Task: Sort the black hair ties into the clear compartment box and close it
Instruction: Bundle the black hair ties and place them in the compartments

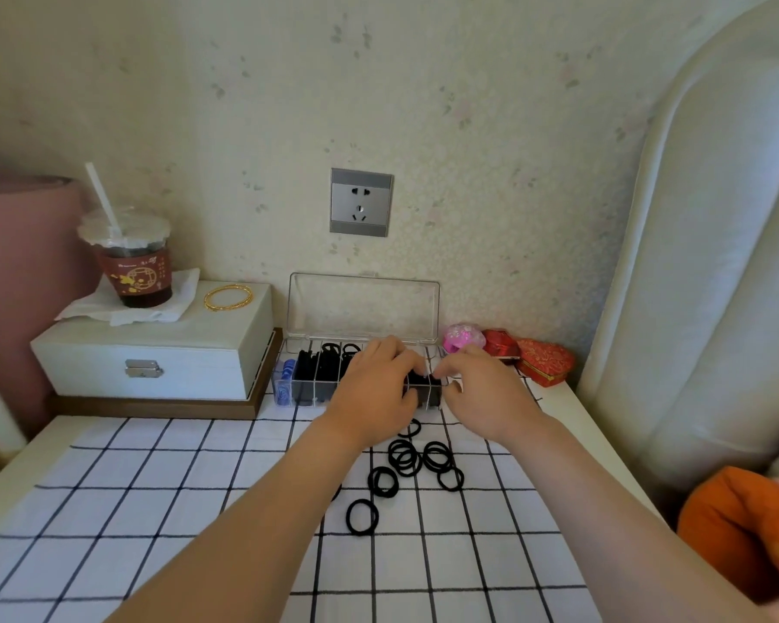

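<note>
Against the wall at the far edge of the table [563,411], the clear plastic compartment box [318,397] sits with its long axis running left to right and its dividers running front to back. Its transparent hinged lid [363,308] stands upright at the back, so the opening faces up towards me. Several compartments on the left side hold black ties.

My left hand [372,388] and right hand [484,395] meet over the rightmost compartment with fingers curled. Both seem to pinch a small black bunch of ties [421,384] and tuck it down inside. I cannot tell how firmly each one grips.

Loose black elastic hair ties [405,458] lie flat in a scatter on the white black-checked cloth [154,510], just in front of the box. I judge the sorting about midway. Next I must let go, gather those rings and drop them in, and only then swing the lid forward and down to shut it.
</note>
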`<state>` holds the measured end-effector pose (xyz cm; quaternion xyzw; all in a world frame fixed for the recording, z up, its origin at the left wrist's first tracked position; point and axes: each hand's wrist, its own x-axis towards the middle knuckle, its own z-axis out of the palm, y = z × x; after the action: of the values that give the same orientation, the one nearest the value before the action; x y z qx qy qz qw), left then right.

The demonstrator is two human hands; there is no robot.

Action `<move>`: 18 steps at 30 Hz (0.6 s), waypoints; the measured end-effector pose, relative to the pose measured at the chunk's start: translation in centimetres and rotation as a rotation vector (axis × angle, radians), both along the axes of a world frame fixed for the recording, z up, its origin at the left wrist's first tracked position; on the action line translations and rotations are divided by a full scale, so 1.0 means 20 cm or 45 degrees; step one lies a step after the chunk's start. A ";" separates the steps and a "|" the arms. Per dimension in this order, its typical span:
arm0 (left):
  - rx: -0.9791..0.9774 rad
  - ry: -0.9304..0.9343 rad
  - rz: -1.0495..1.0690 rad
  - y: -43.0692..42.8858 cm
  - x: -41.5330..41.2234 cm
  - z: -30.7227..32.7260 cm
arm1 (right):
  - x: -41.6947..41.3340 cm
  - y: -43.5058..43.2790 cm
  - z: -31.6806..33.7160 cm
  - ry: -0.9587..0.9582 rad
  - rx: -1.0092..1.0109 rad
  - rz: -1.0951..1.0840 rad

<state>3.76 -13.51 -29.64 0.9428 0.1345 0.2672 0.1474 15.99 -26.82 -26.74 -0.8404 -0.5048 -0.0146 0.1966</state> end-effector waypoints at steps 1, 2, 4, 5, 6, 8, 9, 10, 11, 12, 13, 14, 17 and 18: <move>0.009 -0.011 -0.005 -0.02 -0.02 0.01 | -0.02 -0.02 0.01 0.019 -0.017 0.024; 0.004 0.006 -0.021 -0.04 -0.05 0.01 | -0.05 -0.04 0.03 0.049 -0.059 0.052; -0.050 0.113 -0.052 -0.09 -0.11 0.03 | -0.10 -0.07 0.03 0.116 -0.176 0.116; -0.061 0.182 -0.060 -0.10 -0.14 0.04 | -0.12 -0.09 0.03 0.139 -0.229 0.138; -0.053 0.250 -0.063 -0.12 -0.17 0.04 | -0.14 -0.11 0.02 0.153 -0.272 0.143; -0.028 0.354 -0.053 -0.14 -0.22 0.03 | -0.17 -0.14 0.00 0.150 -0.317 0.118; -0.041 0.381 -0.038 -0.15 -0.25 0.03 | -0.19 -0.15 -0.01 0.145 -0.319 0.100; -0.065 0.392 -0.017 -0.17 -0.27 0.02 | -0.20 -0.16 -0.01 0.137 -0.310 0.078; -0.088 0.396 0.009 -0.18 -0.29 0.01 | -0.21 -0.16 -0.01 0.121 -0.296 0.056; -0.105 0.400 0.042 -0.19 -0.30 0.01 | -0.22 -0.16 -0.02 0.095 -0.292 0.034; -0.120 0.405 0.080 -0.20 -0.30 0.00 | -0.22 -0.15 -0.02 0.067 -0.309 0.013; -0.140 0.415 0.122 -0.21 -0.29 -0.01 | -0.22 -0.14 -0.03 0.049 -0.347 -0.006; -0.119 0.523 0.235 -0.23 -0.25 -0.03 | -0.21 -0.12 -0.07 0.056 -0.494 -0.045; -0.091 0.571 0.264 -0.23 -0.24 -0.04 | -0.21 -0.11 -0.08 0.047 -0.525 -0.051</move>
<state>-1.01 -18.11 -30.36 0.9537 0.2694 0.0601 0.1191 11.80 -29.10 -28.39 -0.8729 -0.4765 0.1006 0.0293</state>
